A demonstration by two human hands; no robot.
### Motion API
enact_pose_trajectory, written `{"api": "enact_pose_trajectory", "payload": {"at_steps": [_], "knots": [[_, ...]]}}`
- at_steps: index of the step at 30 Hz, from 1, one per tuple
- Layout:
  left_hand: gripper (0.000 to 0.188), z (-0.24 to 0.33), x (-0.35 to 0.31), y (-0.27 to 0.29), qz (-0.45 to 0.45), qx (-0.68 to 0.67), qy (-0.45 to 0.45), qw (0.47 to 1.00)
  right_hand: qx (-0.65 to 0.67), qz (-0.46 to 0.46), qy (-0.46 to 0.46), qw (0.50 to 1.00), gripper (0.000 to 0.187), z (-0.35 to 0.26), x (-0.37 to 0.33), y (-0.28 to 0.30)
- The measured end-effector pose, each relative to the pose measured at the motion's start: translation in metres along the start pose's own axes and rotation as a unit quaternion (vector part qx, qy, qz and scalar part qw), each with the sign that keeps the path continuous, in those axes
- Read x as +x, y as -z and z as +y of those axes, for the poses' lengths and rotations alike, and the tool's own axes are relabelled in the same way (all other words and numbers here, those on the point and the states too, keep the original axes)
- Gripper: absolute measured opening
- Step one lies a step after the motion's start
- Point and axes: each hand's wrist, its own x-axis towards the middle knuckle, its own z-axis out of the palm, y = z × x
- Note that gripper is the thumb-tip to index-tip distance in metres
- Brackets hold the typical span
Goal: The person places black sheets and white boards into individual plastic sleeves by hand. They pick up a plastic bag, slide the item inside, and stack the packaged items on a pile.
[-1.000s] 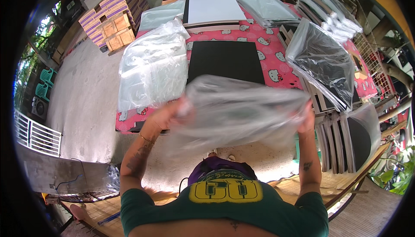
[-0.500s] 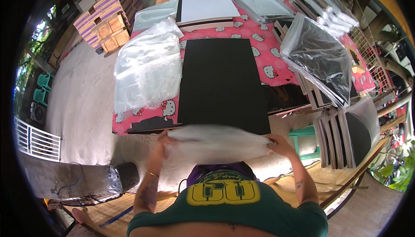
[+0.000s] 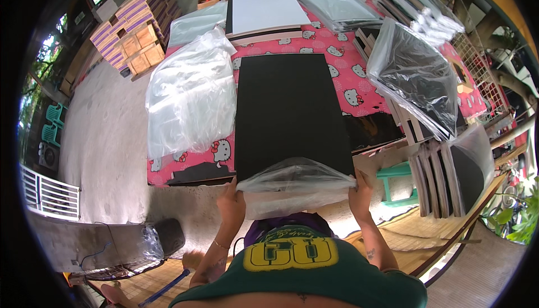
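Note:
A large black board [image 3: 289, 111] lies flat on the table with the pink patterned cloth [image 3: 337, 55]. Its near end sits inside the mouth of a clear plastic bag [image 3: 295, 183]. My left hand [image 3: 231, 201] grips the bag's left corner and my right hand [image 3: 360, 194] grips its right corner, holding the opening spread over the board's edge. The rest of the bag hangs bunched below the table edge against my body.
A heap of clear bags [image 3: 191, 97] lies left of the board. A white board [image 3: 264, 10] sits at the far end. Bagged black boards [image 3: 412, 78] lean at the right, with more upright boards [image 3: 443, 179]. Stacked boxes [image 3: 132, 41] stand on the concrete floor at far left.
The bag was held up spread wide in front of me; it has come down and its mouth now wraps the near end of the black board.

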Motion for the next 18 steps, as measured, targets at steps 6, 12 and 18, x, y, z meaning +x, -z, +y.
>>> {"api": "enact_pose_trajectory", "payload": {"at_steps": [6,12,18], "knots": [[0.040,0.014,0.013,0.008,-0.003,-0.044,0.005,0.999,0.000,0.027,0.011,1.000,0.052,-0.022,0.009,-0.011],[0.025,0.028,0.088,0.114,-0.156,-0.504,0.118,0.841,0.406,-0.145,-0.118,0.894,0.044,-0.073,0.076,0.093],[0.038,0.104,0.193,0.188,-0.094,-0.809,-0.049,0.578,0.782,-0.111,0.081,0.608,0.040,-0.167,0.182,0.129]]}}
